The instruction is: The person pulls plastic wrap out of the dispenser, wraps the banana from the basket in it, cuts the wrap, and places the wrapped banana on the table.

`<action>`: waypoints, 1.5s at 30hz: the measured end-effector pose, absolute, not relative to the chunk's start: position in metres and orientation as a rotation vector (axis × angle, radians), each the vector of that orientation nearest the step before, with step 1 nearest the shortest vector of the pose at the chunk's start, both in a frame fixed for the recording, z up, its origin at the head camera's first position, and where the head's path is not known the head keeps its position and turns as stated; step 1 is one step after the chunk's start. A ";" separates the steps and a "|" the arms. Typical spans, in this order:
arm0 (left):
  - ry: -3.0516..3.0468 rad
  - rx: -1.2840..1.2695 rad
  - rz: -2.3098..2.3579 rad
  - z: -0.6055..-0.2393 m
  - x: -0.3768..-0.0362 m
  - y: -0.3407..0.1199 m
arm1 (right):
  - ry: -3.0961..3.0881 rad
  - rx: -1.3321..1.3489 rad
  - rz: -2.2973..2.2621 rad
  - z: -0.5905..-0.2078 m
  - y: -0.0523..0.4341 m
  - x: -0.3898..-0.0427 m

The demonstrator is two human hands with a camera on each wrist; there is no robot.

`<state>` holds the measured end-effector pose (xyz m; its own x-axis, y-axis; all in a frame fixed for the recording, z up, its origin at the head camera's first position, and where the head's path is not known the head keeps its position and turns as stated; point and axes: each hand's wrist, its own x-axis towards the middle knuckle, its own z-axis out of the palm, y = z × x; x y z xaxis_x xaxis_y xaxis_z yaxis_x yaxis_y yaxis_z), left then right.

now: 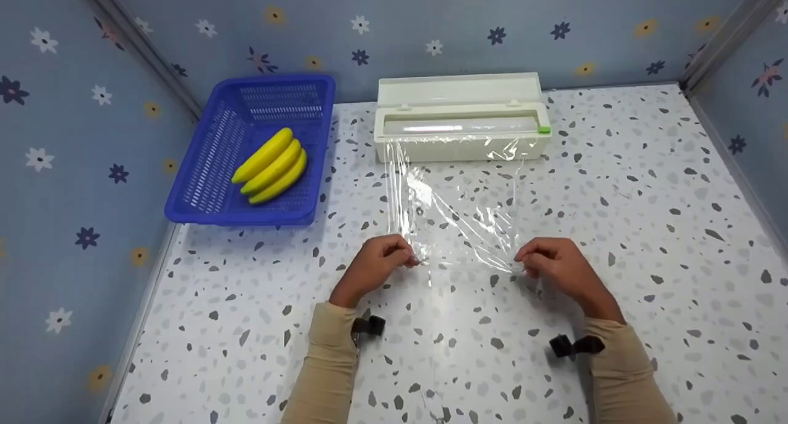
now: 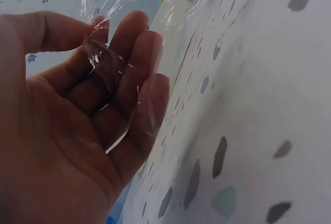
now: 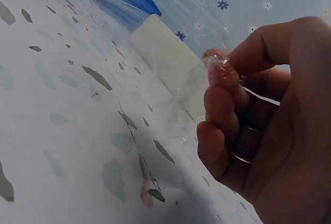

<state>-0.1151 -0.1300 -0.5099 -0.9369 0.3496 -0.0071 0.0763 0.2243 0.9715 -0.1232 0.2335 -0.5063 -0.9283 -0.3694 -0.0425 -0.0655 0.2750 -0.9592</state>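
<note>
Clear, crinkled plastic film (image 1: 458, 212) drawn in one sheet from the one cream-white rectangular dispenser box (image 1: 462, 128) with lid up, stretched low over the speckled white worktop (image 1: 646, 227); near corners pinched by the left hand (image 1: 377, 265) and the right hand (image 1: 551, 263), each closed on the film between thumb and fingertips. Best done, probably, with even tension on both corners, level and square to the box, to avoid wrinkles; three yellow bananas (image 1: 271, 165) in one blue plastic basket (image 1: 203, 184), well apart at left.

Counter (image 1: 646, 227): white, grey-speckled terrazzo pattern. Walls (image 1: 468, 30): blue, flower-printed, on three sides. Light: even.
</note>
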 end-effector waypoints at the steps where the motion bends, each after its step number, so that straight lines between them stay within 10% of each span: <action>1: 2.275 0.416 1.763 -0.509 -0.115 -0.131 | 2.278 -0.414 -1.679 -0.507 0.235 -0.123; 17: 2.235 0.330 1.557 -0.519 -0.117 -0.133 | 2.245 -0.616 -1.252 -0.507 0.244 -0.122; 45: 2.190 0.024 1.989 -0.531 -0.125 -0.136 | 2.436 -0.035 -1.592 -0.515 0.242 -0.153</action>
<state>-0.1249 -0.1359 -0.5314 -0.9831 0.1343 -0.1243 -0.1108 0.1038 0.9884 -0.1526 0.2421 -0.5148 -0.9731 -0.1455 -0.1788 0.1054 0.4089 -0.9065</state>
